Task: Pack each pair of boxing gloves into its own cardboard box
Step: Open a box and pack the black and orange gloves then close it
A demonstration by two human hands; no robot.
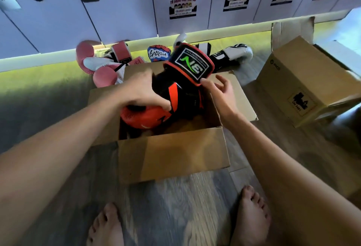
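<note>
- Orange and black leather fills the scene: a boxing glove sits half inside the open cardboard box on the floor, directly under the person who stands barefoot over it.
- Its long axis runs on a slant. The padded orange end is low in the box's near-left corner, and the cuff rises up and away to the far right, above the rim.
- The left hand grips the glove near the padded end, fingers curled over it from above.
- The right hand is loose, its fingers spread. Only the thumb and a fingertip touch the lower edge of the cuff, so it steadies rather than holds.
- I judge the coming move turns on that raised cuff. It lies just up and left of the right hand, the nearer of the two, and has to tip down before the glove lies below the flaps.
- Dark shapes beneath may be the glove's partner; I cannot tell.
- Pink gloves, a blue glove and white gloves lie along the foot of the lockers, well apart from both hands.
- A second box stands to the right, its flaps up.
</note>
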